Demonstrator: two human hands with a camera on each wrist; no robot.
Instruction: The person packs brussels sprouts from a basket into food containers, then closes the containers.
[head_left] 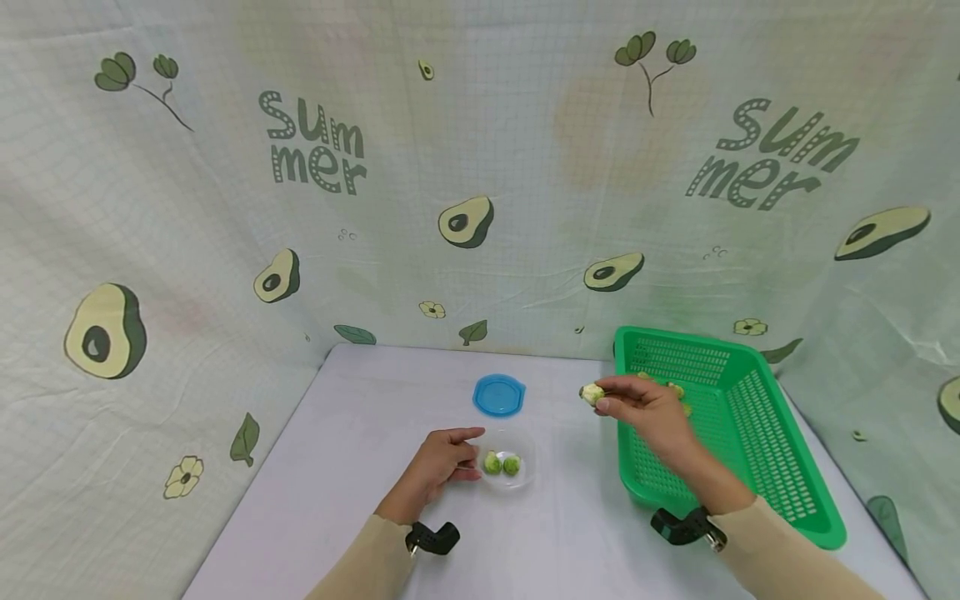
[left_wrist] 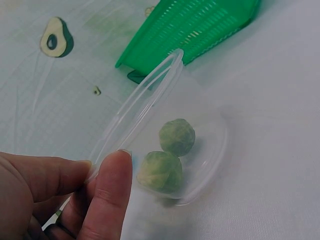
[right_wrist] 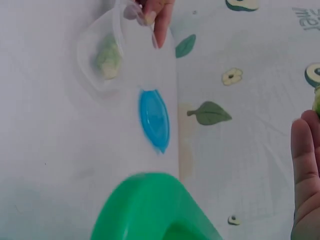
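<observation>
In the air by the left edge of a big green plastic basket with little holes (head_left: 750,417), the right hand (head_left: 651,412) pinches a small, round, green and white Brussels sprout (head_left: 592,393) with its thumb and fingers. On the flat white tabletop (head_left: 570,517), the left hand (head_left: 448,458) has its grip on the rim of a clear, round plastic bowl (left_wrist: 207,160). Inside the bowl sit two round green sprouts (left_wrist: 161,172), side by side and touching.

To do this well, hold the sprout softly but firmly, since it is round and may roll away. It seems best to let go low over the bowl, so it does not bounce. The left hand should steady the rim without squeezing, because the thin bowl may bend or tip.

A round blue lid with a small tab (head_left: 499,395) lies just behind the bowl, so take care not to bump it. The basket's side stands up like a little wall, and the right arm could knock it. More sprouts (head_left: 677,390) lie in the basket, partly hidden by the right hand, so I cannot count them. Behind everything hangs a pale cloth with avocados on it (head_left: 517,125).
</observation>
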